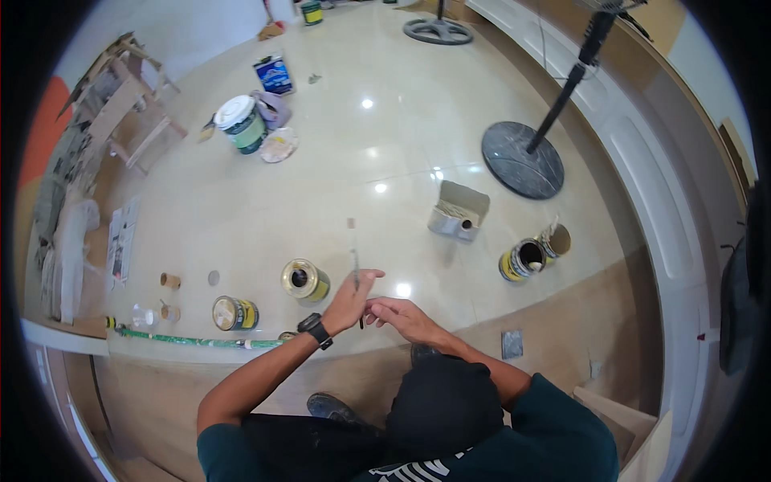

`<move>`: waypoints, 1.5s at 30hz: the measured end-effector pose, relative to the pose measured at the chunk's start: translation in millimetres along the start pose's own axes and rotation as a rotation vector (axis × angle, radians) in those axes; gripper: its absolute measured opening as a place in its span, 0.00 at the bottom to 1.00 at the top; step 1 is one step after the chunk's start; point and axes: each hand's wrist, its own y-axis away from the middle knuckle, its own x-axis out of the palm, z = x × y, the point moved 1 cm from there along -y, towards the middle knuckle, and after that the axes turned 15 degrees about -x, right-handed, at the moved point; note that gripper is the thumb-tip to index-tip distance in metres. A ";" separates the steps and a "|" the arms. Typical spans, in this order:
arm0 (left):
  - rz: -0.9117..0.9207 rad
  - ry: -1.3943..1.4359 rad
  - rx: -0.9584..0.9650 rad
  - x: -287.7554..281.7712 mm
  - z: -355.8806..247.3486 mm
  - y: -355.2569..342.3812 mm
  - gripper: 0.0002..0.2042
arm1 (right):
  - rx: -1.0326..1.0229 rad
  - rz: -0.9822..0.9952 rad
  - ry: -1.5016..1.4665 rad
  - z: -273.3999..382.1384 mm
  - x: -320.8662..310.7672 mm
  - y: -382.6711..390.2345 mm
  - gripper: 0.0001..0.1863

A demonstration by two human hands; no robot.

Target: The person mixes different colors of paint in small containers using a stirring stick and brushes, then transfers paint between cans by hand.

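Note:
A slim paintbrush points away from me, its tip raised over the pale floor. My left hand, with a black watch on its wrist, closes around the brush, and the dark handle end shows below it. Close against it, my right hand has its fingers curled together; what they hold, if anything, is hidden. Just left of my left hand stands an open tin with a dark inside. Farther left is another yellow-and-black tin with a pale top.
A green pole lies along the near floor at left. Two open tins and a cardboard box stand to the right. A stand with a round base is beyond them. A paint bucket and a wooden chair are far left.

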 end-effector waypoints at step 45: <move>-0.077 -0.357 0.145 -0.9 69.5 -115.4 0.67 | 0.076 -0.559 0.784 95.3 -77.2 48.7 0.16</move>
